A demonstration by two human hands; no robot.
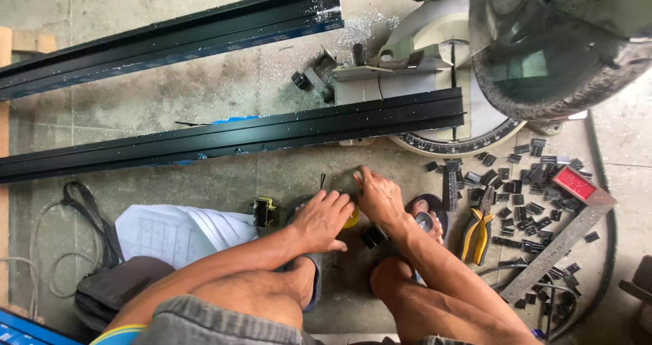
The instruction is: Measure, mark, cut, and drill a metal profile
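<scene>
— Small dark green piece [348, 180]: where does it lie?

— On the concrete floor [204, 94], just in front of the near long black aluminium profile [231, 138], between the person's two hands.

— State of the hands?

— Left hand [322, 219] lies palm down, fingers spread, over a yellow round object [352, 217] that may be a tape measure; too little shows to be sure. It presses rather than clasps. Right hand [380, 195] has its fingertips closed on the green piece's edge.

— Surroundings?

— Mitre saw [475, 53] stands behind the profile. Yellow-handled pliers [477, 228] lie right of the right forearm, beside many small black cut pieces [526, 206] and a metal square with a red block [567, 226]. Paper drawings [176, 233] lie left of the left arm.
</scene>
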